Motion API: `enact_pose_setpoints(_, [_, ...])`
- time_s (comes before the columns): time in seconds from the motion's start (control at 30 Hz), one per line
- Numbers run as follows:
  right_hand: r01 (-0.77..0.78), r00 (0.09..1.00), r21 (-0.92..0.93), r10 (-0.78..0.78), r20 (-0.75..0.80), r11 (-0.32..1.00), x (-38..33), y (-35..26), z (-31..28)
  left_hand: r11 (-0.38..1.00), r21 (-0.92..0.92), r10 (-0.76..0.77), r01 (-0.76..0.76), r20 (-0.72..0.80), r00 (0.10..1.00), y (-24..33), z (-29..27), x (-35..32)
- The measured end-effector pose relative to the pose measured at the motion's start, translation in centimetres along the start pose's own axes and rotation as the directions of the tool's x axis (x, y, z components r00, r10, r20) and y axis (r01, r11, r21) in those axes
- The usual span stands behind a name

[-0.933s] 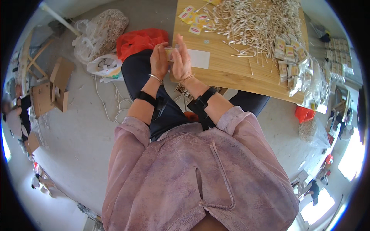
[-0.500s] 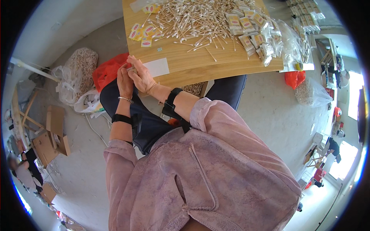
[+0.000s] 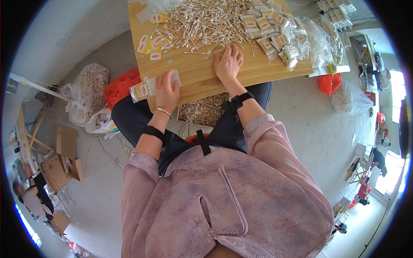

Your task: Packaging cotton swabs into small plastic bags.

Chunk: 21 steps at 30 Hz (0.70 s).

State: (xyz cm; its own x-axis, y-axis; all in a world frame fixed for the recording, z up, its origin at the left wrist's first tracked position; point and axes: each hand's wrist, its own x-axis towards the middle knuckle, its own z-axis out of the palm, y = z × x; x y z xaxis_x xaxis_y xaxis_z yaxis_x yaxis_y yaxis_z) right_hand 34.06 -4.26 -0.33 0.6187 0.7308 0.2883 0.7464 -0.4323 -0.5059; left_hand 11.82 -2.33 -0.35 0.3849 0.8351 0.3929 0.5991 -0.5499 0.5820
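Note:
My left hand (image 3: 167, 91) rests palm down at the table's near left corner, over a white card (image 3: 175, 77), fingers extended and slightly bent. Beside it, at the table's edge, lies a clear packet of cotton swabs (image 3: 140, 91) with a yellow label; the hand's outer side is close to it, and whether they touch I cannot tell. My right hand (image 3: 228, 63) reaches to the near fringe of a large heap of loose cotton swabs (image 3: 206, 21). Its fingers are apart, the tips among the nearest swabs, with nothing visibly gripped.
Small yellow-and-white cards (image 3: 155, 45) lie left on the wooden table (image 3: 198, 79). Filled swab packets (image 3: 279, 41) and clear plastic bags (image 3: 317, 43) pile up right. A box of swabs (image 3: 201, 111) sits below the table edge; red bags (image 3: 122, 88) and cartons (image 3: 66, 159) stand around.
My hands were together at the table's left corner; now they are apart. The right has moved right to the swab heap, and the swab packet now shows beside my left hand.

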Motion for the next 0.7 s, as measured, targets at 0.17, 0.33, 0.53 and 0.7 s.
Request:
enact_pose_setpoints(0.17, [0.176, 0.980, 0.041, -0.179, 0.091, 0.984, -2.5, -2.4, 1.1, 0.999, 0.043, -0.033, 0.031, 0.035, 0.999, 1.1, 1.0, 0.1])
enact_pose_setpoints(0.33, [0.200, 0.973, 0.106, -0.210, 0.098, 0.974, -5.8, -5.6, 1.5, 0.998, 0.037, -0.049, 0.048, 0.019, 0.999, 1.5, 1.0, 0.2])
enact_pose_setpoints(0.53, [0.287, 0.886, 0.374, -0.393, 0.247, 0.882, -5.8, -5.5, 1.5, 0.997, 0.051, -0.055, 0.054, 0.020, 0.998, 0.6, 1.1, -0.1])
enact_pose_setpoints(0.7, [0.371, 0.918, 0.172, -0.388, 0.082, 0.913, -0.3, -2.8, 1.9, 0.997, 0.040, -0.063, 0.062, 0.025, 0.998, 0.8, 1.4, -0.2])
